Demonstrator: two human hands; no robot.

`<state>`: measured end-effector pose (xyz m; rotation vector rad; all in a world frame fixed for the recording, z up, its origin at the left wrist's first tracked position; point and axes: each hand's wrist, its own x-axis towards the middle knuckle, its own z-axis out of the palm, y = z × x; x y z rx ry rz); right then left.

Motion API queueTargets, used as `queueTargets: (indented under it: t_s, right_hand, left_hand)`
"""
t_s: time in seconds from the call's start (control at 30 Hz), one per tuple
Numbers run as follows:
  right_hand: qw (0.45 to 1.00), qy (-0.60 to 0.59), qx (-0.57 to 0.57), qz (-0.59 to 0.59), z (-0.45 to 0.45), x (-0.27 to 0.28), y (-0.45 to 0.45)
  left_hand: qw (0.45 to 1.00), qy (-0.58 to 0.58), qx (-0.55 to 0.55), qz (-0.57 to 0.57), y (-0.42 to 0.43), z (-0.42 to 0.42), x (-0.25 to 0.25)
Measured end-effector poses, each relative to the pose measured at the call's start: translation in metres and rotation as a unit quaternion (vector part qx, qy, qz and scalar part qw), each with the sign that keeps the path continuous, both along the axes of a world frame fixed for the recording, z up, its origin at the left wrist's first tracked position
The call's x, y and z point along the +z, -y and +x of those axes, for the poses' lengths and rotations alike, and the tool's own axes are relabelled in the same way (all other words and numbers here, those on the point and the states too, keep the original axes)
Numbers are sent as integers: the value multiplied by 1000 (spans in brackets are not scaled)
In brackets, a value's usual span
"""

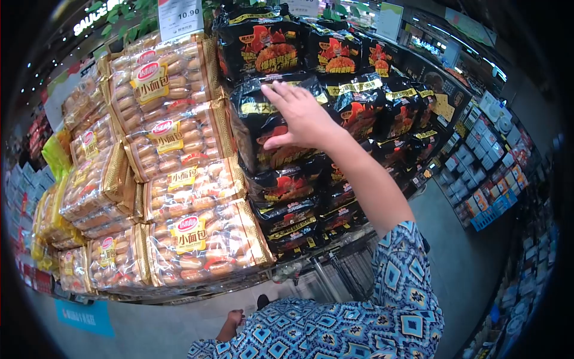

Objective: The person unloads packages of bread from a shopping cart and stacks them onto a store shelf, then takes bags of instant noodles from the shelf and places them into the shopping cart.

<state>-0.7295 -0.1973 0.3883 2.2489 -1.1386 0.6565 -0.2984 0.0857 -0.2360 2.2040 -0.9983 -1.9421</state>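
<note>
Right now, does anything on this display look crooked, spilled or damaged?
Nothing looks clearly spilled or torn. The bread packs, on the left, slope at uneven angles, though the lens's curved view may exaggerate that. The black packs, where the right hand is spread out, sit in fairly even rows.

Ceiling strip lights (495, 69) glow at upper right. Glare streaks the plastic bread bags (206, 242). Fisheye distortion curves toward black corners.

“SAUCE” (lit sign (97, 17)), “10.90” on card (180, 26), “小面包” on bread bags (209, 244)
</note>
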Motion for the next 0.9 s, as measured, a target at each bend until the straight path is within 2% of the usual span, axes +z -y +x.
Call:
queueTargets:
  t_s: [0.03, 0.07, 0.13, 0.17, 0.27, 0.3, 0.37, 0.77, 0.9]
  right_hand:
    - [1000, 2, -2, 3, 2, 0, -1]
    - [1000, 4, -4, 8, 4, -2, -2]
    - [999, 8, -3, -34, 3, -8, -2]
    - [999, 18, 1, -46, 1, -11, -3]
    - [995, 34, 6, -92, -2, -16, -5]
    - [993, 36, 16, -112, -4, -21, -3]
    - [986, 51, 30, -158, -4, -26, -1]
    - [983, 62, 15, -174, -4, -34, -2]
    - [982, 107, 25, -151, -2, -29, -8]
  left_hand:
    - [998, 19, -56, -30, -1, -2, 6]
    - [998, 20, -57, -33, -1, 1, -1]
    - [972, -7, -203, -115, -3, 7, -8]
    - [972, -7, -205, -117, 1, 6, -10]
    - [995, 13, -92, -30, 12, -7, -4]
    - [995, 15, -95, -32, 16, -12, 1]
    - [1000, -12, 11, 7, 26, -20, 5]
    - [999, -47, 0, 13, 44, -45, 6]
    - [999, -37, 18, 20, 34, -36, -4]
